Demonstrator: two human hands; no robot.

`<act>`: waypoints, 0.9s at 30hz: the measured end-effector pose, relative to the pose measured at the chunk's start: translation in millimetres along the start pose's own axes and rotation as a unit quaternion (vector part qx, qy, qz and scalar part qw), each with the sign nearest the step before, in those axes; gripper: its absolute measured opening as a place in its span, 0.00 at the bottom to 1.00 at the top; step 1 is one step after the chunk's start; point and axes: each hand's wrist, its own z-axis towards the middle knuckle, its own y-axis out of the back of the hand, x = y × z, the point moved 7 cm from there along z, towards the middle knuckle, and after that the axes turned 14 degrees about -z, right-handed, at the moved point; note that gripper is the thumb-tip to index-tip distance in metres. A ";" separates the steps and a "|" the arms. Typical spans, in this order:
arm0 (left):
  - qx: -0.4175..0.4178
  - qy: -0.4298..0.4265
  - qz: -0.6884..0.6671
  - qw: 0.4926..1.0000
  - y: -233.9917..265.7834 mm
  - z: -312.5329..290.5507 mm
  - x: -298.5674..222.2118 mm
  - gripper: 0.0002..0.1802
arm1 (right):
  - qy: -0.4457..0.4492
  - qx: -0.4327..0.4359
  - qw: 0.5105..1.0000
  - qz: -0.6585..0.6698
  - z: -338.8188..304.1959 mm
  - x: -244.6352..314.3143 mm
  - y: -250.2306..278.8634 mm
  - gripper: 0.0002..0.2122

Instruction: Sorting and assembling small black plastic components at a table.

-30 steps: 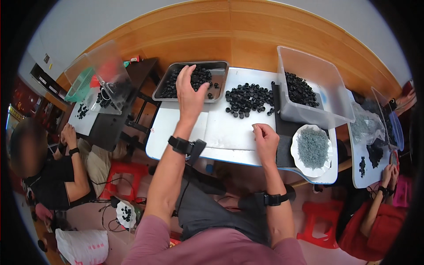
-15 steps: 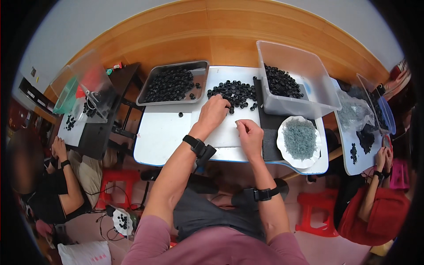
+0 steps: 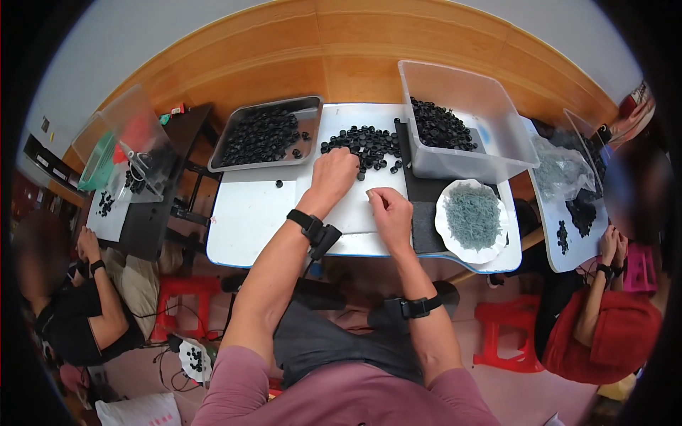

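My left hand is over the white table, curled at the near left edge of a loose pile of small black round pieces. Its fingertips are tucked under, so whatever they grip is hidden. To its right, lower down, my right hand is closed in a pinch, thumb against forefinger. Anything in that pinch is too small to name. One black piece lies alone on the table, left of my left hand.
A metal tray of black pieces stands back left. At back right is a clear plastic bin with more. A scalloped white plate of grey-green strands sits on the right, partly over a dark mat. People work at tables on both sides.
The view has shifted slightly. My left hand has curled inward, its fingertips drawn back from the piece they were touching at the pile's edge. My right hand keeps its pinch.
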 end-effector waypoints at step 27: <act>-0.157 -0.003 -0.252 0.955 -3.2 -86.4 -6.2 0.10 | -0.008 -0.025 0.900 -0.435 23.9 -17.9 203.4 0.19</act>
